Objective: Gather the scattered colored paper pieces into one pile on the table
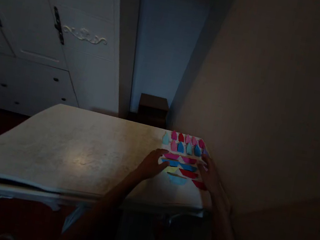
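The folded paper pieces (181, 147) lie in close rows at the right end of the counter (91, 145), from its far right corner toward the near edge. The left hand (152, 163) is at the left ends of the rows, thumb and fingers spread wide with nothing visibly held. The right hand (209, 175) is at the right ends, fingers bent; whether they grip a piece, I cannot tell.

Crowding looks like the main risk: a sideways sweep of the left thumb could push the blue strip (171, 163) into the yellow piece (171, 170) and skew both rows. The right wrist sits just beside the red piece (199, 184) nearest the right edge, so dropping the wrist could crease it or drag it along. The purple piece (205, 152), by the right fingertips near that edge, could be nudged off the counter toward the wall (274, 94). Paper this light probably slides at a brush of a forearm, and the dim light could hide a slight shift.
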`<control>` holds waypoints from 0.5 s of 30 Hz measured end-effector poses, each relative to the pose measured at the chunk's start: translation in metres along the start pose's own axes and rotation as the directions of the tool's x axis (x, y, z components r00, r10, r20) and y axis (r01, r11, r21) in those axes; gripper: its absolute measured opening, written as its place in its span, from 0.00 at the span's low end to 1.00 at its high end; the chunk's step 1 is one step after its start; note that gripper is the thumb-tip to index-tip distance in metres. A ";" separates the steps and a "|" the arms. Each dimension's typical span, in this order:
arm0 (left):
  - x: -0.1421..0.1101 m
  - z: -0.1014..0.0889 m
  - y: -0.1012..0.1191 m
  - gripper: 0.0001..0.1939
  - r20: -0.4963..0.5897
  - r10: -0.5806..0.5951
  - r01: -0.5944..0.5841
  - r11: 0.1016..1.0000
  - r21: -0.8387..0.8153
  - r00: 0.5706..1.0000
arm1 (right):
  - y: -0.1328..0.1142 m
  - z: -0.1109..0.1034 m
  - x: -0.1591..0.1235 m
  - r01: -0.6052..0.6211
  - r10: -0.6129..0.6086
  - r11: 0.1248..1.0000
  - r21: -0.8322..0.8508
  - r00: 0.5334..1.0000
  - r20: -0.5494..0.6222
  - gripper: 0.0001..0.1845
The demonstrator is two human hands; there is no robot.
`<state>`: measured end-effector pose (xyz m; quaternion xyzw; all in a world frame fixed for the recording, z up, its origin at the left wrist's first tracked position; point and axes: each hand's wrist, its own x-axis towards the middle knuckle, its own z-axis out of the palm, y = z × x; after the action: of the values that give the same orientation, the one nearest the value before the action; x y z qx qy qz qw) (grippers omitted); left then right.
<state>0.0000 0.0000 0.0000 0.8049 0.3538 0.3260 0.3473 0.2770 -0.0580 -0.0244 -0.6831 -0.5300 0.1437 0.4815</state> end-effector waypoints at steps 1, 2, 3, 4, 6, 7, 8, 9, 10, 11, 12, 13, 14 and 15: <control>0.017 0.004 -0.001 0.25 0.007 0.035 -0.035 0.994 0.104 0.999 | 0.006 0.004 0.013 0.027 -0.028 0.999 -0.046 0.999 -0.019 0.31; 0.033 0.009 -0.002 0.26 0.024 0.056 -0.059 0.981 0.187 0.998 | 0.011 0.007 0.025 0.049 -0.051 0.994 -0.099 0.998 -0.019 0.31; 0.049 0.015 -0.002 0.28 0.049 0.072 -0.082 0.964 0.253 0.996 | 0.017 0.011 0.036 0.069 -0.071 0.985 -0.156 0.997 -0.010 0.31; 0.064 0.021 -0.003 0.29 0.067 0.081 -0.098 0.945 0.312 0.994 | 0.021 0.015 0.047 0.085 -0.086 0.973 -0.215 0.996 0.004 0.32; 0.090 0.036 -0.005 0.31 0.108 0.068 -0.107 0.903 0.417 0.992 | 0.031 0.021 0.067 0.107 -0.097 0.940 -0.325 0.994 0.047 0.33; 0.102 0.043 -0.007 0.32 0.122 0.056 -0.106 0.883 0.457 0.991 | 0.036 0.023 0.076 0.119 -0.099 0.918 -0.378 0.993 0.070 0.34; 0.112 0.050 -0.009 0.34 0.134 0.039 -0.100 0.865 0.491 0.990 | 0.041 0.025 0.085 0.131 -0.098 0.892 -0.433 0.991 0.096 0.34; 0.121 0.057 -0.013 0.35 0.144 0.021 -0.094 0.850 0.519 0.989 | 0.045 0.026 0.092 0.142 -0.092 0.861 -0.489 0.988 0.125 0.34; 0.128 0.063 -0.017 0.37 0.151 0.004 -0.086 0.836 0.542 0.989 | 0.049 0.027 0.098 0.148 -0.076 0.825 -0.545 0.985 0.152 0.34; 0.134 0.068 -0.022 0.38 0.155 -0.013 -0.077 0.823 0.562 0.988 | 0.052 0.028 0.104 0.147 -0.050 0.788 -0.598 0.983 0.176 0.34; 0.139 0.071 -0.027 0.39 0.156 -0.031 -0.066 0.812 0.580 0.987 | 0.054 0.029 0.108 0.139 -0.016 0.755 -0.641 0.981 0.193 0.35; 0.143 0.073 -0.032 0.40 0.153 -0.045 -0.056 0.802 0.594 0.987 | 0.056 0.030 0.111 0.125 0.021 0.726 -0.676 0.979 0.204 0.35; 0.145 0.074 -0.036 0.40 0.148 -0.054 -0.048 0.793 0.607 0.988 | 0.057 0.031 0.113 0.107 0.059 0.705 -0.701 0.976 0.208 0.34; 0.146 0.074 -0.040 0.40 0.142 -0.056 -0.045 0.785 0.618 0.988 | 0.057 0.032 0.113 0.089 0.090 0.690 -0.718 0.974 0.207 0.34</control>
<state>0.1217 0.1123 -0.0311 0.8957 0.4159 0.1282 0.0909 0.3326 0.0574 -0.0510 -0.7965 -0.5945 0.0002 0.1100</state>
